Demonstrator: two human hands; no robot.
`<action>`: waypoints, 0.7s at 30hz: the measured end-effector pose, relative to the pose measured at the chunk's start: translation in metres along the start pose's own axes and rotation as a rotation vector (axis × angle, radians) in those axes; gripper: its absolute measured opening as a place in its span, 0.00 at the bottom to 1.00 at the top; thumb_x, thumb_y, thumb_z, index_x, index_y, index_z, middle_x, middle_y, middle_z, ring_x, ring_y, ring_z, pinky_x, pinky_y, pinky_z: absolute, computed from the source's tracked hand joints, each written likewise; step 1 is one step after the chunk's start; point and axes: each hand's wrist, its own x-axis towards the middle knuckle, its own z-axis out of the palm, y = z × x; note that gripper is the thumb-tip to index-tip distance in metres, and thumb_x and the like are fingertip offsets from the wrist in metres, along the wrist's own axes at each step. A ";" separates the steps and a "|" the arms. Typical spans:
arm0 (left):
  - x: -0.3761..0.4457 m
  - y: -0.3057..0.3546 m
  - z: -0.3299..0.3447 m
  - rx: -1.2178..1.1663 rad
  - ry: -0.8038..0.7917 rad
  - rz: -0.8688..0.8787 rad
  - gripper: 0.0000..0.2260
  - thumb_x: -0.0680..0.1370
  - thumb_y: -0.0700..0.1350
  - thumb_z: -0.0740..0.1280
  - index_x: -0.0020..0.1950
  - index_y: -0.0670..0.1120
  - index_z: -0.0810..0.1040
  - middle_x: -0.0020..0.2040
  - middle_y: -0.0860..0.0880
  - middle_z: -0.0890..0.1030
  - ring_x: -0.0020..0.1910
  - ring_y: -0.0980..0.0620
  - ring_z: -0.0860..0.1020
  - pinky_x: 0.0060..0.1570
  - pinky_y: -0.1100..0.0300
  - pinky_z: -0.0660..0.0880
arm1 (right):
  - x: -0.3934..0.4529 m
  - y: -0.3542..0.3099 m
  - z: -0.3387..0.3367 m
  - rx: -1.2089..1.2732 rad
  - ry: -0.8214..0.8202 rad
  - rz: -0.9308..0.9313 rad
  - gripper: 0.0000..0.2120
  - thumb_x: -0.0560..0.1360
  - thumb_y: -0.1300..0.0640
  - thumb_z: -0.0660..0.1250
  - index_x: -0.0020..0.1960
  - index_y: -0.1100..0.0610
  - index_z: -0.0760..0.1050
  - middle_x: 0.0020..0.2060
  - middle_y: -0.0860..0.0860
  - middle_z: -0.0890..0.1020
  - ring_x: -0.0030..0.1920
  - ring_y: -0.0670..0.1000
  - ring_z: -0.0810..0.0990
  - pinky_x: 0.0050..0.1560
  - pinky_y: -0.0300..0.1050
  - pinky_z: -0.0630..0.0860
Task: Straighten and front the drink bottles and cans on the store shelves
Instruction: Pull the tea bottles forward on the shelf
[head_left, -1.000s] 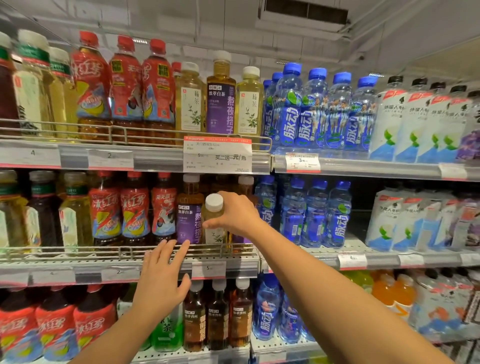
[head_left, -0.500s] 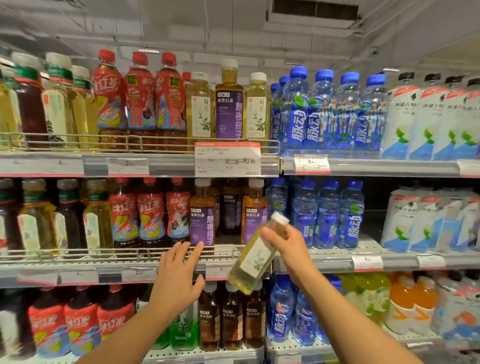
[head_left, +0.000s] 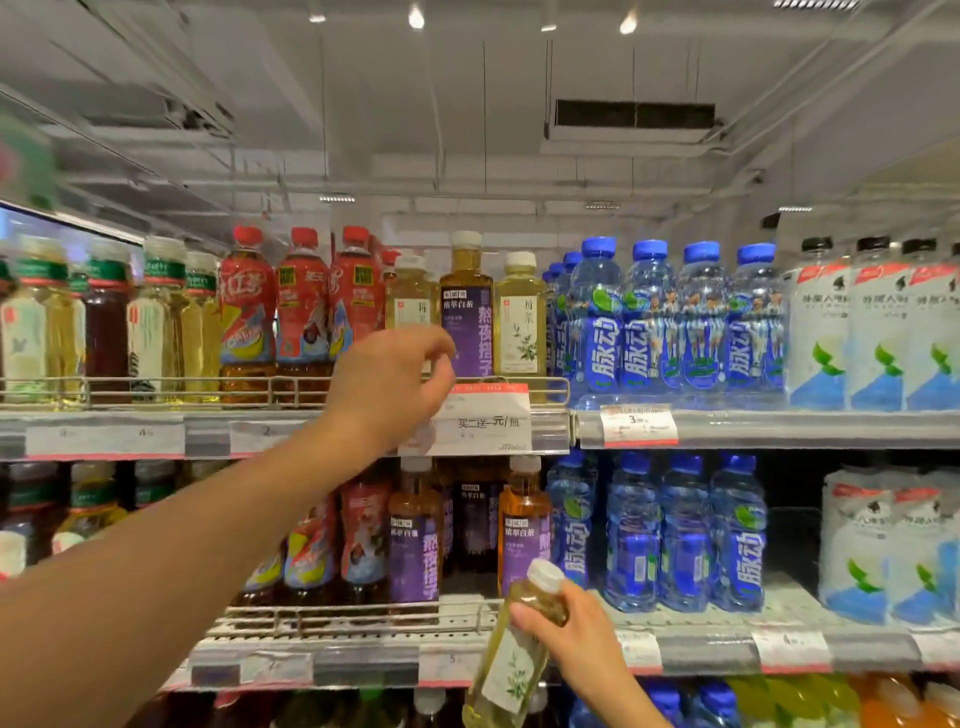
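My right hand grips a pale green tea bottle with a white cap, tilted and held in front of the middle shelf rail. My left hand is raised at the upper shelf, fingers loosely curled and holding nothing, just in front of a pale tea bottle and a purple-labelled tea bottle. Another pale tea bottle stands to the right of the purple one. On the middle shelf stand purple-labelled tea bottles with a gap between them.
Blue water bottles fill the upper shelf to the right, then white-labelled bottles. Red iced tea bottles stand to the left. A wire rail fronts the upper shelf, with a price card hanging below it.
My left hand rose from the middle shelf rail up to the upper shelf. My right hand lowered the pale tea bottle it pulled off the middle shelf. The view tilted upward.
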 end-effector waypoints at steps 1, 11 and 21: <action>0.028 0.001 -0.002 -0.022 0.034 -0.018 0.11 0.79 0.47 0.64 0.59 0.48 0.81 0.55 0.51 0.83 0.54 0.50 0.79 0.53 0.51 0.77 | 0.002 0.000 0.000 -0.003 -0.015 0.011 0.20 0.69 0.39 0.78 0.56 0.46 0.82 0.47 0.38 0.86 0.48 0.39 0.84 0.52 0.40 0.79; 0.144 -0.012 0.018 0.093 -0.365 -0.290 0.45 0.74 0.69 0.67 0.82 0.51 0.50 0.68 0.42 0.76 0.63 0.41 0.77 0.56 0.45 0.79 | 0.010 -0.012 -0.001 -0.007 -0.005 0.128 0.18 0.64 0.39 0.81 0.51 0.36 0.79 0.46 0.36 0.85 0.49 0.33 0.81 0.47 0.25 0.70; 0.136 -0.010 0.031 0.138 -0.256 -0.313 0.50 0.70 0.67 0.73 0.82 0.49 0.50 0.76 0.36 0.66 0.78 0.33 0.57 0.77 0.36 0.52 | 0.008 -0.009 0.001 0.045 -0.004 0.079 0.19 0.67 0.42 0.80 0.56 0.41 0.81 0.45 0.32 0.84 0.46 0.32 0.81 0.45 0.27 0.73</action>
